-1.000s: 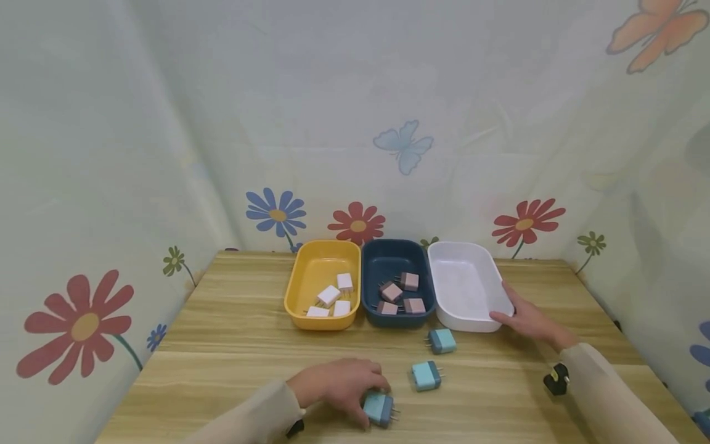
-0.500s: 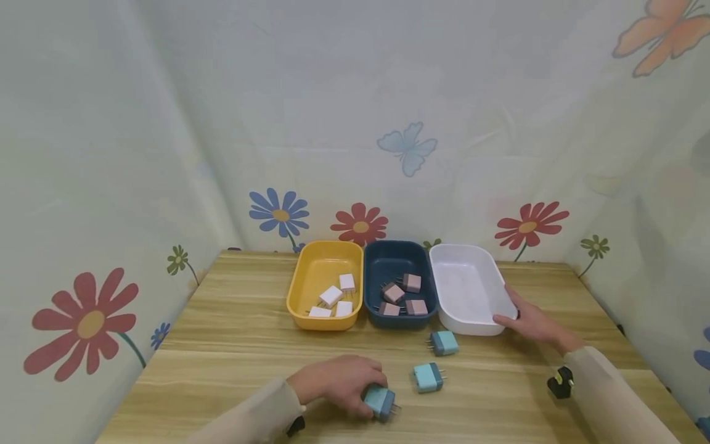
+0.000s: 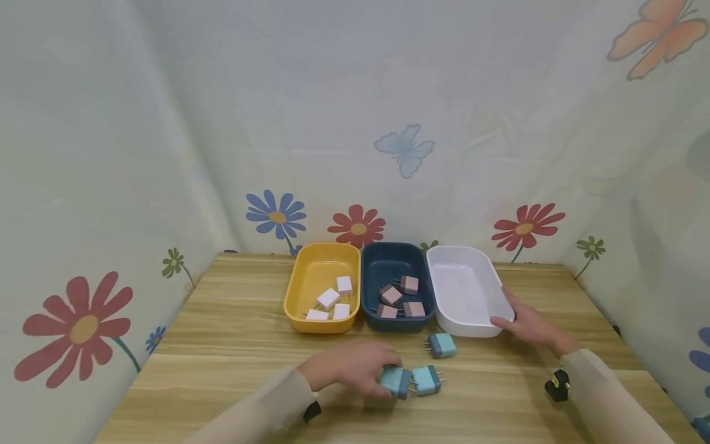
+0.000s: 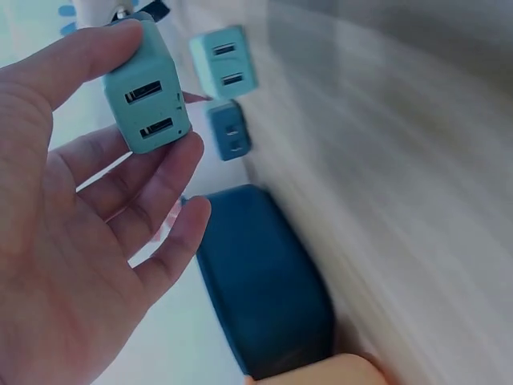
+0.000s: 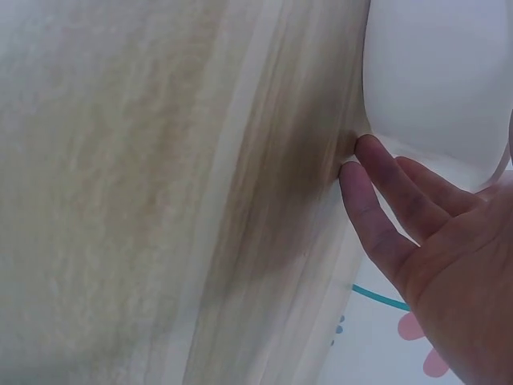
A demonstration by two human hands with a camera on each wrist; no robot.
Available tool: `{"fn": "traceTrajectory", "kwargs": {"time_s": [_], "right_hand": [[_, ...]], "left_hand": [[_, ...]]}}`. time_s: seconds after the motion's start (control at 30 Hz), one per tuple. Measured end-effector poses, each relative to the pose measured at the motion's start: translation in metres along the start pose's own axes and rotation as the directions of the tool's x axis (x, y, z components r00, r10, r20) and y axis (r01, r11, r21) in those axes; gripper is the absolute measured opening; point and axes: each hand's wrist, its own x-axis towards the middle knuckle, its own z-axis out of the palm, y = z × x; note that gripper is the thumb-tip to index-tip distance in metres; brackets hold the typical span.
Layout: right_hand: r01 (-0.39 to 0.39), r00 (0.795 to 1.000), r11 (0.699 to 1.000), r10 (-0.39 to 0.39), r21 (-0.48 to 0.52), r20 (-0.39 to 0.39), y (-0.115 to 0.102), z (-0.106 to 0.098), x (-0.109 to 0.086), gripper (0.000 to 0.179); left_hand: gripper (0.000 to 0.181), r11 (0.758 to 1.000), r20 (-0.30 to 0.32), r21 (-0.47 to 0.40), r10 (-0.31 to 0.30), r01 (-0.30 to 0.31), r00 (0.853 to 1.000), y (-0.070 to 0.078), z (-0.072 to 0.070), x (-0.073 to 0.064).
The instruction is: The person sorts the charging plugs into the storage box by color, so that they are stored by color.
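My left hand (image 3: 360, 368) holds a light-blue and dark-blue charger plug (image 3: 396, 381) between thumb and fingers, and its two USB slots face the left wrist camera. Right beside it lies a second blue charger plug (image 3: 426, 380) on the table. A third blue plug (image 3: 442, 345) sits farther back, close to the bins. My right hand (image 3: 529, 320) holds the front right corner of a white bin (image 3: 466, 287), thumb at the rim and fingers along the outer side. In the right wrist view, several fingers (image 5: 393, 184) reach down by the bin's base.
A yellow bin (image 3: 316, 268) holds several white charger plugs (image 3: 328, 298). Between it and the white bin stands a dark blue bin (image 3: 391, 262) with several pinkish-brown plugs (image 3: 409, 285). All three stand side by side near the table's (image 3: 233, 345) back edge, before a flowered curtain (image 3: 310, 92).
My left hand has taken hold of the nearest blue plug and moved it right and away from me, up beside the second one. My right hand stays at the white bin.
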Motion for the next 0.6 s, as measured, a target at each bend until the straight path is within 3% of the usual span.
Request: {"fn": "traceTrajectory", "kwargs": {"time_s": [0.33, 0.6], "right_hand": [[-0.049, 0.999, 0.999, 0.049, 0.0, -0.004, -0.002, 0.002, 0.001, 0.104], [-0.04, 0.999, 0.999, 0.04, 0.007, -0.003, 0.002, 0.004, 0.001, 0.098]], "left_hand": [[0.051, 0.996, -0.058, 0.09, -0.01, 0.015, 0.998, 0.004, -0.023, 0.03], [0.051, 0.997, -0.08, 0.056, -0.047, 0.051, 0.996, 0.004, -0.033, 0.047]]}}
